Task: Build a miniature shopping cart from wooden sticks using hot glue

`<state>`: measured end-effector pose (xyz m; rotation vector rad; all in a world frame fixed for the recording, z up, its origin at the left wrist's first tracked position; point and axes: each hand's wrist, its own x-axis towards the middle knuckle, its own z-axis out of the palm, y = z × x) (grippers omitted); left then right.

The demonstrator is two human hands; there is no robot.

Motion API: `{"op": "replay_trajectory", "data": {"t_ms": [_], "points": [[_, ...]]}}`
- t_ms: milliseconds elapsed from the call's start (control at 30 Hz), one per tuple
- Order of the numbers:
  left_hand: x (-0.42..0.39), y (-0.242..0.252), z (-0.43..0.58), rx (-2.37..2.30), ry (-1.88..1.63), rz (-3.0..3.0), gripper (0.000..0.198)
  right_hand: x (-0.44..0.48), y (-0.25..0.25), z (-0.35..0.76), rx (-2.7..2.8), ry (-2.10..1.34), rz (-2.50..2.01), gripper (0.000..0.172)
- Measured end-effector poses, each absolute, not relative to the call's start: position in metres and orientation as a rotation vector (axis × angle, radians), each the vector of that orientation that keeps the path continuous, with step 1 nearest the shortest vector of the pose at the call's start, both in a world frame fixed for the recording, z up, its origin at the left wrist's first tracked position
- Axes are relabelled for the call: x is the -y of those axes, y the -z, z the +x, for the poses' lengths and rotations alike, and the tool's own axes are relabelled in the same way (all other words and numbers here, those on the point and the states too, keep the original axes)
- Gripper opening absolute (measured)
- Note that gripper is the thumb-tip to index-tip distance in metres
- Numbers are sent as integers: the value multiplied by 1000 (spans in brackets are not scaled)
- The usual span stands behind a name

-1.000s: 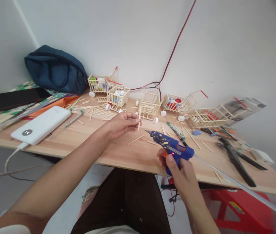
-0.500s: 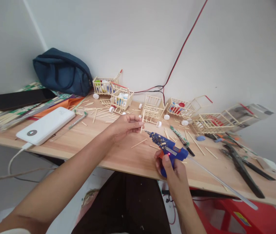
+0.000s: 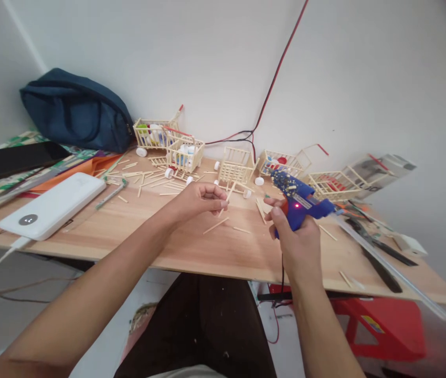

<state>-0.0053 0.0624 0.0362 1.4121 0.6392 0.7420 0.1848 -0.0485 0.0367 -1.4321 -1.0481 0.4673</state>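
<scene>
While left hand (image 3: pixel 204 200) pinches a stick (image 3: pixel 231 191) | right hand (image 3: pixel 299 239) grips glue gun (image 3: pixel 301 198), now drawn away | gluing apparently paused

Can't read from here: label (image 3: pixel 302 201) on glue gun (image 3: pixel 294 214), display (image 3: pixel 28 220) on pwr bank (image 3: pixel 65 197), sticker (image 3: pixel 373 324) on stool (image 3: pixel 402 328), letters (image 3: pixel 362 184) on pkg (image 3: pixel 393 167); all v. blurry.

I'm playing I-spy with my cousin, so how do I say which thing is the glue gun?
Start at the wooden table against the wall, then find the person's right hand above it. That hand grips the glue gun. Unlike the pale mini shopping carts nearby, it's blue, with a glowing red light and a long clear glue stick out the back.
</scene>
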Motion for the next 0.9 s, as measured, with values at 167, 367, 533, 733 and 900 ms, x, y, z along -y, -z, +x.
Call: {"op": "replay_trajectory", "data": {"t_ms": [167,367,533,733,900], "points": [[-62,-34,-3,-637,-706,1508,19,40,-34,187,1065,-464,-1447,33],[-63,-32,-3,-657,-738,1463,20,58,-35,177,1068,-629,-1333,31],[-67,-30,-6,-659,-765,1316,25,83,-18,166,1075,-829,-1355,37],[-70,-28,-6,-539,-719,1152,30,96,2,161,1200,-923,-1440,42],[-69,-30,-7,-529,-721,1110,30,94,4,161,1233,-922,-1455,43]]}}
